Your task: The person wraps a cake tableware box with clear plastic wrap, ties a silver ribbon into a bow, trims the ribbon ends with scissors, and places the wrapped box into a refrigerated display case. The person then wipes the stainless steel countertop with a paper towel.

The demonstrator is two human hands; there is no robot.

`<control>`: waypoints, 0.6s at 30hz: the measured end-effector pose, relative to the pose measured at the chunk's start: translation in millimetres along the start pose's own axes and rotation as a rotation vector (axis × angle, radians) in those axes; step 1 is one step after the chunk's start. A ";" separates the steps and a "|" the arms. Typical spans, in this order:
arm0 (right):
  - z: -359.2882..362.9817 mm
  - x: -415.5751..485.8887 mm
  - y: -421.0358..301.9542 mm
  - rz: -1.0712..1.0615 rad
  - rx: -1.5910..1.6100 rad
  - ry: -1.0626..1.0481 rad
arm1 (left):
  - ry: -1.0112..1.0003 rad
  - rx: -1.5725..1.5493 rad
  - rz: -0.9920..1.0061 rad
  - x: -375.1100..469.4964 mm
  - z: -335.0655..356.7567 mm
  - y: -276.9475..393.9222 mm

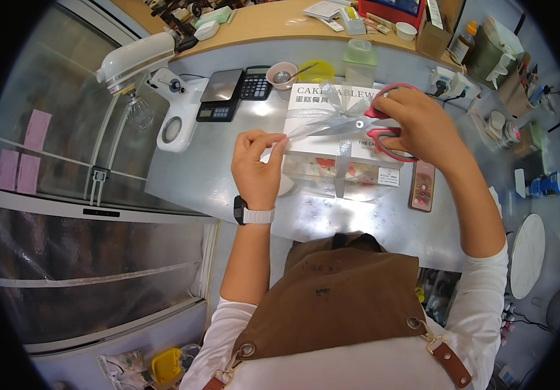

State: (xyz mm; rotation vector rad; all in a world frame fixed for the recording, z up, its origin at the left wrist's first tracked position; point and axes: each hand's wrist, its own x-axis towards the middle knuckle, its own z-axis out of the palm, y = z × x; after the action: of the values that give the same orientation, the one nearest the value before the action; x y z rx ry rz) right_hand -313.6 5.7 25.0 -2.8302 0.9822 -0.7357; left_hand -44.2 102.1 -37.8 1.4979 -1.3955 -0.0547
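Note:
My right hand (414,122) grips the red-and-grey handles of a pair of scissors (331,127); the blades point left over the box top, slightly apart. Between thumb and fingertips, my left hand (259,163) pinches the end of a silver ribbon (342,168) and draws it out to the left, by the blade tips. The ribbon crosses a clear-sided cake box (304,170) and is tied in a bow on top. A white printed tableware box (309,100) lies on the cake box under the ribbon. Red and cream decoration shows through the clear side.
On the metal table (241,190) stand a white stand mixer (177,112), a digital scale (219,95), a calculator (256,83), a pink bowl (275,70) and a yellow bowl (324,72). A smartphone (422,185) lies right of the box. Behind runs a wooden shelf (270,24).

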 end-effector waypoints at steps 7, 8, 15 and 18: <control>18.0 30.5 -0.1 -0.169 -0.008 -0.033 | -0.015 0.050 0.037 1.3 -2.7 2.9; 20.0 31.5 0.8 -0.194 -0.002 -0.017 | -0.021 0.050 0.033 1.5 -2.4 2.5; 19.1 24.0 4.8 -0.157 0.004 -0.038 | 0.013 -0.013 0.135 4.9 1.0 1.0; 17.2 19.0 3.0 -0.135 -0.008 -0.032 | -0.013 -0.050 0.120 5.6 3.2 2.6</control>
State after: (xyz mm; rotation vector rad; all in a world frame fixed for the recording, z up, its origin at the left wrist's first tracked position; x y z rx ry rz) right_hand -294.5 -9.7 17.1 -2.9279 0.7981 -0.6967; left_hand -46.2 96.4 -34.3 1.3721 -1.4808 -0.0243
